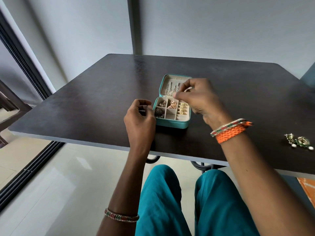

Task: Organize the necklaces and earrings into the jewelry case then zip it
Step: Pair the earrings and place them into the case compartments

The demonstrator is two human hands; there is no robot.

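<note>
A small teal jewelry case point(172, 124) lies open on the dark table point(95, 103). Its cream compartments hold several gold and dark earrings, and thin necklaces point(172, 88) hang inside the raised lid. My right hand point(199, 97) hovers over the case's right side, fingertips pinched on a small pale piece of jewelry near the lid. My left hand point(139, 116) rests against the case's left wall, fingers curled, nothing visible in it. A pair of green earrings with pearl drops point(299, 141) lies on the table at the far right.
The table's near edge point(85, 142) runs just in front of my knees. A wall stands behind the table, with a vertical post at the back centre. A sliding-door track crosses the floor on the left.
</note>
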